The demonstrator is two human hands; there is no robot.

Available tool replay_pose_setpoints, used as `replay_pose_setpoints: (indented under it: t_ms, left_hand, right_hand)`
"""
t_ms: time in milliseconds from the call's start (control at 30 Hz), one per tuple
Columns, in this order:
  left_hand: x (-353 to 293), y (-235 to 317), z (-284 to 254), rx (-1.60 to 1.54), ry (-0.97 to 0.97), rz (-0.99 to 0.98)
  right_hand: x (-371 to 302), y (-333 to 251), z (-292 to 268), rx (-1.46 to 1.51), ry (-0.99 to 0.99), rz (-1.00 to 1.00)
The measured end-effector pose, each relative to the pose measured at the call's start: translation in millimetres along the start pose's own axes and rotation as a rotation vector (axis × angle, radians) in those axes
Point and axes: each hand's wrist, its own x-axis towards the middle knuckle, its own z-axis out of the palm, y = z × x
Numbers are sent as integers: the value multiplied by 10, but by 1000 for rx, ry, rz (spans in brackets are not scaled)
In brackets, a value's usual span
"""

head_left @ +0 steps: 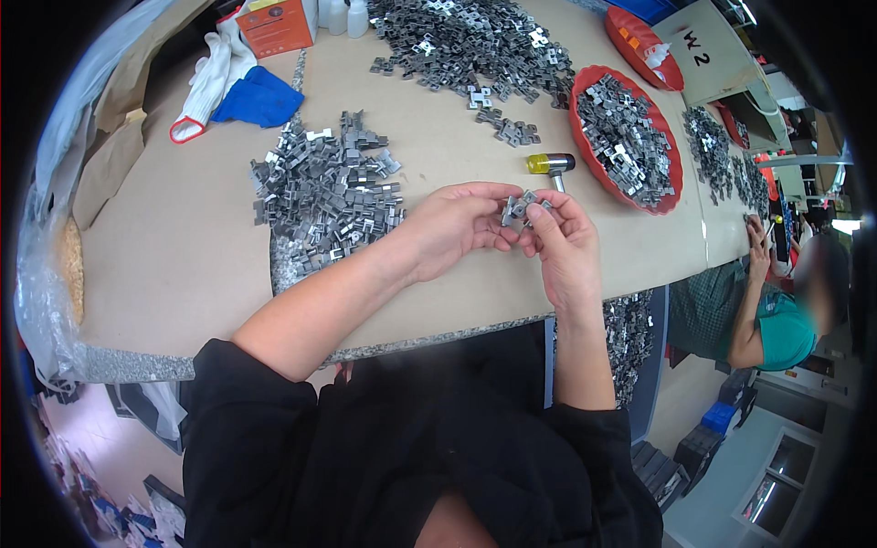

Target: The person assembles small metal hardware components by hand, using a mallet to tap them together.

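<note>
In front of me, over the table, my left hand (457, 230) and my right hand (568, 251) meet fingertip to fingertip. Between them are small stamped metal brackets (518, 208), pinched by the thumbs and fingers of both hands; whether it is one piece or two fitted together I cannot tell. Just beyond my right fingers lies a small hammer (551, 163) with a yellow and black head, its metal shank pointing toward me. A pile of bent metal brackets (329, 196) lies left of my left hand. To the right stands a red bowl (677, 173) filled with flat metal pieces.
A large heap of metal pieces (475, 41) covers the table's far side, with a few strays (510, 130) nearer. White gloves (215, 78), a blue cloth (258, 98) and an orange box (277, 29) sit far left. Another red bowl (630, 32) stands far right. A co-worker (776, 320) sits at right.
</note>
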Motion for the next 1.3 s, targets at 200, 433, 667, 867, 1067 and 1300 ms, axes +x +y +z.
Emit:
replay_pose_setpoints:
  t_ms: [200,433,667,867,1067,1300]
  left_hand:
    - [-3,24,69,255,-138,42]
    - [38,-16,-32,24,-1,38]
    - [17,8,-4,147,63,43]
    - [-10,29,8,209,100,14]
    - [4,-3,0,188,100,33]
    - [9,-3,-14,208,93,21]
  right_hand:
    - [4,-14,22,-9,5,-19]
    - [-23,-14,-90,39,42,-37]
    - [-66,74,-104,-39,49,-18]
    - [-75,58,-73,42,61,-83]
    - [-55,189,-117,-156,29,-339]
    - [-110,239,-99,-111,24,-334]
